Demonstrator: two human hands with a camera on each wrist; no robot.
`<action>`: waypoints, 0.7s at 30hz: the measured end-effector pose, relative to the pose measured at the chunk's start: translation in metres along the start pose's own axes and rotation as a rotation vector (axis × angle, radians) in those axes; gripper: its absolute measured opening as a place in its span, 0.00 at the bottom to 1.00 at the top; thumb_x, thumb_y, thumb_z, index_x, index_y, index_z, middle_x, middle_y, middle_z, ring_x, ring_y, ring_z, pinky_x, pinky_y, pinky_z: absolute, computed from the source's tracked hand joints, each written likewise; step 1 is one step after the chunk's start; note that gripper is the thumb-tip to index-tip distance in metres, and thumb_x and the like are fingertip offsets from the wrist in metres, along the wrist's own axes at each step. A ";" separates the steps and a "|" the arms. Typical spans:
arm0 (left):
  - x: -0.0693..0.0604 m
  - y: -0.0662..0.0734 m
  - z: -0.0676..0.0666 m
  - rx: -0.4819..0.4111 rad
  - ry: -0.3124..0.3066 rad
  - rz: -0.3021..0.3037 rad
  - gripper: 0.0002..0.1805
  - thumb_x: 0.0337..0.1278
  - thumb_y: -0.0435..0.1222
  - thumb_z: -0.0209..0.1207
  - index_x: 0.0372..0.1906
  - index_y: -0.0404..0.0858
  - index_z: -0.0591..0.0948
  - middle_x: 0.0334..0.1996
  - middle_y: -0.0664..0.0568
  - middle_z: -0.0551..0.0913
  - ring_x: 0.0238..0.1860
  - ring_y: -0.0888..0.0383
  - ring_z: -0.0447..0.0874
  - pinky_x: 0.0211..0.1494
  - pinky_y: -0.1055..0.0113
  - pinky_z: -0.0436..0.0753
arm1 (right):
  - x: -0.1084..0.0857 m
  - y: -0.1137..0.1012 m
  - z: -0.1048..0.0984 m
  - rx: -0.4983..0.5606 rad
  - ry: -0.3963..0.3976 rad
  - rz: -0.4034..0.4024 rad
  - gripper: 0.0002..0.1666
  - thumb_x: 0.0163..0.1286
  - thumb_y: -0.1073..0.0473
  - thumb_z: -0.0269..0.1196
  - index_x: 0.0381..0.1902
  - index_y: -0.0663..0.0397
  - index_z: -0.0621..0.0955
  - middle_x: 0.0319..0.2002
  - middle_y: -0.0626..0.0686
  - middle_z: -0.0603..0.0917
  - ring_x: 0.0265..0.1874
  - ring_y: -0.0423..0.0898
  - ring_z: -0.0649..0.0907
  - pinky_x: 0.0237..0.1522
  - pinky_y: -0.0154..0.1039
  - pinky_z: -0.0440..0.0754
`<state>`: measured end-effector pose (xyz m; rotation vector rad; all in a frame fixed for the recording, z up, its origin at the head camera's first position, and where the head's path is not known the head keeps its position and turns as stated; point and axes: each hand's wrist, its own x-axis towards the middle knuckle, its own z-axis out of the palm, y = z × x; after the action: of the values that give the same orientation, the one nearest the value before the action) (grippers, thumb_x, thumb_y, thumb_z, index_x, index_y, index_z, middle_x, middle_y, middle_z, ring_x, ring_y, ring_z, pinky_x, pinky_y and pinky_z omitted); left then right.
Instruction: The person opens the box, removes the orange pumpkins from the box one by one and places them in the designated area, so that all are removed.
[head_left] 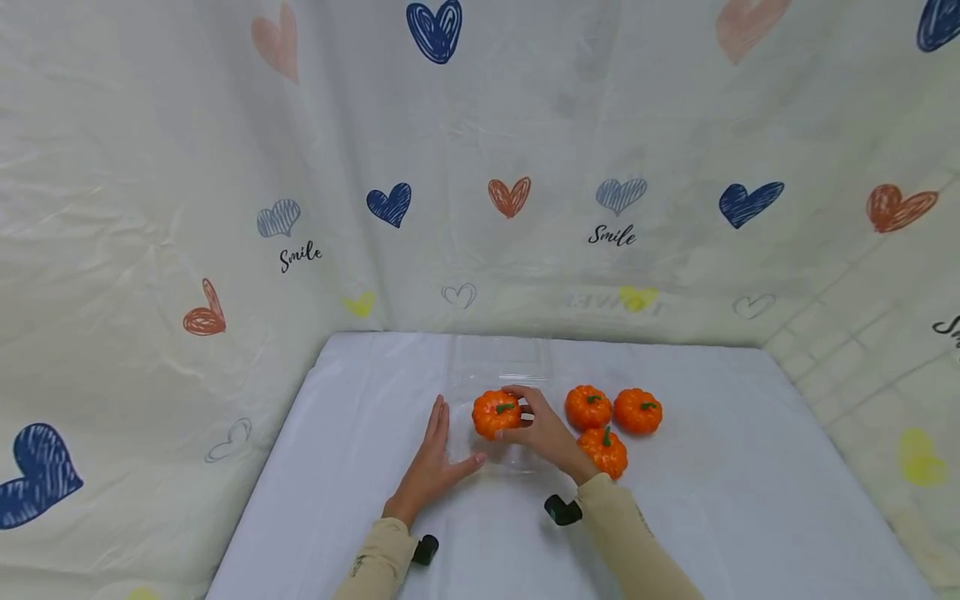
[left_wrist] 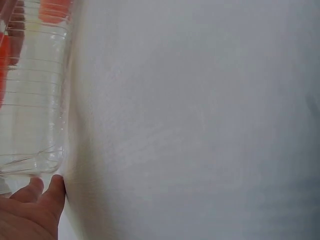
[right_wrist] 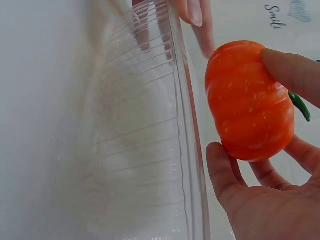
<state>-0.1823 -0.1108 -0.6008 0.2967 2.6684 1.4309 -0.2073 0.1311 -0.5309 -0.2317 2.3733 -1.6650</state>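
My right hand (head_left: 549, 435) grips a small orange pumpkin (head_left: 495, 414) with a green stem, thumb on one side and fingers on the other. The pumpkin hangs above a clear plastic box (right_wrist: 145, 130) with ribbed walls; the right wrist view shows it by the rim. Beyond the box lies its clear raised lid or flap (head_left: 498, 354), faint against the white cloth. At the box's left side is my left hand (head_left: 433, 473), fingers straight and thumb spread. In the left wrist view its fingertips (left_wrist: 57, 185) are at the box's corner; contact is hard to tell.
Three more orange pumpkins sit to the right of the box: one at the back left (head_left: 588, 407), one at the back right (head_left: 637, 411) and one in front (head_left: 604, 452), close to my right wrist. A white cloth (head_left: 750, 500) covers the table; a heart-printed curtain (head_left: 510, 108) hangs behind.
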 end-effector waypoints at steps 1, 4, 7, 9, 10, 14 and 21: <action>0.001 0.000 0.000 -0.002 0.004 0.000 0.67 0.61 0.60 0.72 0.88 0.38 0.44 0.88 0.58 0.32 0.86 0.45 0.47 0.81 0.40 0.58 | -0.001 -0.001 -0.001 0.002 0.007 0.000 0.46 0.66 0.55 0.79 0.78 0.44 0.71 0.75 0.55 0.68 0.67 0.61 0.74 0.68 0.63 0.76; 0.001 0.000 0.000 -0.009 0.007 -0.009 0.67 0.60 0.61 0.73 0.88 0.39 0.44 0.88 0.58 0.33 0.86 0.45 0.47 0.81 0.39 0.58 | -0.003 -0.001 -0.004 0.014 0.021 0.005 0.45 0.66 0.54 0.79 0.78 0.43 0.71 0.74 0.55 0.68 0.67 0.60 0.74 0.68 0.63 0.76; 0.001 0.001 0.001 -0.010 0.005 -0.023 0.67 0.59 0.61 0.73 0.89 0.39 0.44 0.88 0.57 0.33 0.86 0.44 0.47 0.80 0.38 0.59 | -0.005 -0.002 -0.007 0.029 0.022 0.017 0.47 0.66 0.53 0.79 0.78 0.43 0.70 0.74 0.55 0.68 0.68 0.60 0.73 0.70 0.62 0.76; 0.000 0.001 0.001 -0.007 -0.001 -0.029 0.67 0.59 0.61 0.73 0.89 0.39 0.44 0.88 0.58 0.32 0.86 0.44 0.46 0.80 0.38 0.58 | -0.006 -0.003 -0.009 0.035 0.021 0.008 0.47 0.66 0.53 0.79 0.78 0.45 0.70 0.74 0.55 0.67 0.69 0.60 0.72 0.70 0.62 0.75; 0.000 0.001 0.001 -0.004 -0.001 -0.028 0.67 0.60 0.61 0.72 0.89 0.39 0.44 0.88 0.58 0.32 0.86 0.44 0.46 0.80 0.38 0.58 | -0.006 -0.004 -0.010 0.041 0.022 0.001 0.47 0.66 0.53 0.79 0.79 0.45 0.70 0.74 0.56 0.67 0.69 0.60 0.72 0.71 0.62 0.74; 0.000 0.002 0.001 0.005 -0.004 -0.027 0.66 0.61 0.60 0.72 0.89 0.39 0.44 0.88 0.59 0.32 0.86 0.45 0.46 0.80 0.39 0.59 | -0.007 -0.005 -0.015 0.057 0.030 -0.025 0.47 0.66 0.54 0.78 0.79 0.47 0.69 0.75 0.58 0.66 0.70 0.61 0.70 0.72 0.62 0.73; 0.001 0.003 0.000 0.014 0.001 -0.027 0.66 0.61 0.61 0.72 0.89 0.39 0.43 0.88 0.59 0.32 0.86 0.46 0.46 0.81 0.39 0.58 | -0.012 -0.005 -0.023 0.064 0.050 0.004 0.48 0.67 0.52 0.78 0.79 0.43 0.68 0.76 0.56 0.65 0.72 0.61 0.69 0.72 0.61 0.74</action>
<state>-0.1825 -0.1086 -0.5982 0.2605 2.6730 1.4061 -0.2021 0.1529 -0.5175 -0.1760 2.3496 -1.7621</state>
